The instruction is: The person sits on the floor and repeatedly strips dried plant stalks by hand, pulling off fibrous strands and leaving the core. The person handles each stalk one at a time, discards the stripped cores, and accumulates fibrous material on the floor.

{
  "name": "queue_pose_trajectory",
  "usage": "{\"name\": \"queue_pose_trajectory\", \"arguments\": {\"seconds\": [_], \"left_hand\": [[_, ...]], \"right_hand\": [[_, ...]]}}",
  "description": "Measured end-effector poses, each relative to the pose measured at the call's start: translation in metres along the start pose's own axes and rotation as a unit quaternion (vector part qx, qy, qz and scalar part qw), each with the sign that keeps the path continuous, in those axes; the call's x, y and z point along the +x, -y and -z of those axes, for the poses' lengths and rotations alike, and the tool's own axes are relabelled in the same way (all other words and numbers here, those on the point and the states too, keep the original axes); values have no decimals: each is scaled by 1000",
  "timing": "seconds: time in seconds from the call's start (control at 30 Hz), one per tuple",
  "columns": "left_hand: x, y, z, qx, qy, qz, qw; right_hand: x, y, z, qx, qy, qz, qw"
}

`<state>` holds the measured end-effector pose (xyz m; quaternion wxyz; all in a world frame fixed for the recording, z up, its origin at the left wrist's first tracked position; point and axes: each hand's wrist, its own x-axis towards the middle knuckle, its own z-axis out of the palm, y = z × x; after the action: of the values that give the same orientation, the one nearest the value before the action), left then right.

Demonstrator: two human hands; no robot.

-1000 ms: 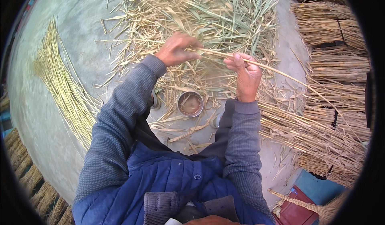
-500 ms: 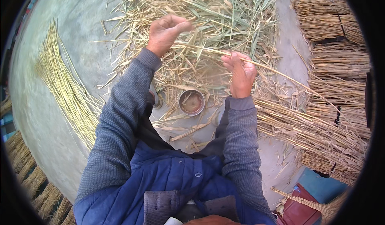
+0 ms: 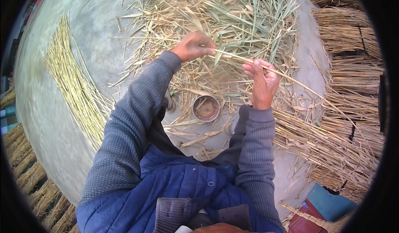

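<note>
Since half a second ago, the left hand (image 3: 193, 47) has come down and rightward onto the near end of the stalk (image 3: 235, 56), while the right hand (image 3: 262, 83) has kept its place along it; the whole view has also shifted a little. Through the head camera, the only view I have, the stalk slants from just above the centre of the frame down toward the right edge, its thin tail passing over the pile of stalks (image 3: 320, 137). I see the left thumb and fingers drawn into a narrow pinch on the stalk's end; the right hand holds it farther along, thumb on top and fingers folded beneath. Whether a shred of leaf is caught under the left fingertips, I can't tell. As I judge it, the step is fingertip work at that end, so I'd have the right pinch firm enough to stop the stalk rolling, yet light enough not to crush it. I'd keep the two hands close, since a long free stretch would probably bend, and pull along the stalk rather than across it. Behind lies the leaf heap (image 3: 257, 21), upper centre; the bowl (image 3: 206, 120) sits below, well apart. I'd also watch the long tail, which could snag in the pile at right.
</note>
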<state>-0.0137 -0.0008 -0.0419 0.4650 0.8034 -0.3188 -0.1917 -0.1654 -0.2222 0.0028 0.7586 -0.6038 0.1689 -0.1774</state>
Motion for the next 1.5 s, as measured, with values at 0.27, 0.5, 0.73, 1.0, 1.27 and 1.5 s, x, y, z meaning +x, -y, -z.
{"name": "queue_pose_trajectory", "arguments": {"seconds": [0.27,0.5,0.73,1.0,1.27,1.5], "left_hand": [[-3,10,16,-257,-88,40,961],[-9,29,34,207,-146,-16,967],[3,-46,-24,236,-123,-288,920],[-13,-7,41,333,-73,-104,934],[-2,-52,-28,144,-127,-222,956],[3,-59,-28,158,-166,-255,939]], "right_hand": [[0,7,11,-27,6,26,999],[-3,8,23,-21,-7,13,1000],[1,-3,-2,-21,39,-9,999],[10,20,32,0,-12,30,999],[-3,6,-4,-5,82,-16,997],[-2,8,-8,-3,10,51,999]]}}
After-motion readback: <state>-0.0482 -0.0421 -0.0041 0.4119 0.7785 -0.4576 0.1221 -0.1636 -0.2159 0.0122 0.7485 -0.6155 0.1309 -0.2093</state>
